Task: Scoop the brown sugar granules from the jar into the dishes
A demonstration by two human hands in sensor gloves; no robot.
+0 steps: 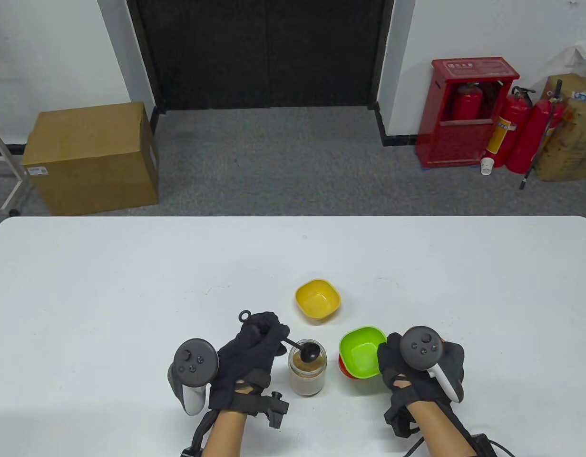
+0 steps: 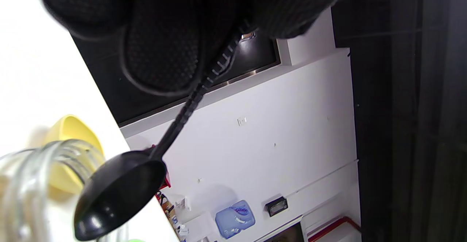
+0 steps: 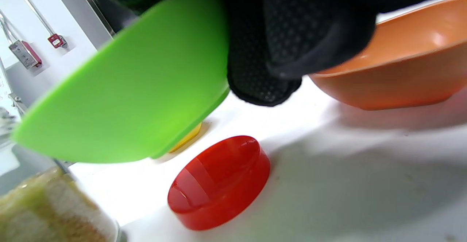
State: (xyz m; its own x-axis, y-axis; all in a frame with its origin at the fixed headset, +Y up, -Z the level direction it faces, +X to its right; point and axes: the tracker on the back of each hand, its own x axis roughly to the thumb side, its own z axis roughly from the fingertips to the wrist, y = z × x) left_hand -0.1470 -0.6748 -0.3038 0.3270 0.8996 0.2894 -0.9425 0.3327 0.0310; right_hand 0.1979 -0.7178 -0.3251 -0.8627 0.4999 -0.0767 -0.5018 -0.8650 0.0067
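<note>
Sugar jar, black spoon and little bowls near you

Your glass jar (image 1: 307, 373) stands open with brown sugar inside, and the black spoon (image 1: 310, 352) sits over its mouth. The yellow bowl (image 1: 317, 300) rests behind it. The green bowl (image 1: 363, 351) is lifted and tilted above the orange bowl (image 3: 401, 74), with the red lid (image 3: 219, 183) lying close by.

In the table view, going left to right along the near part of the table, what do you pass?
Left hand → spoon → jar → green dish → right hand.
</note>
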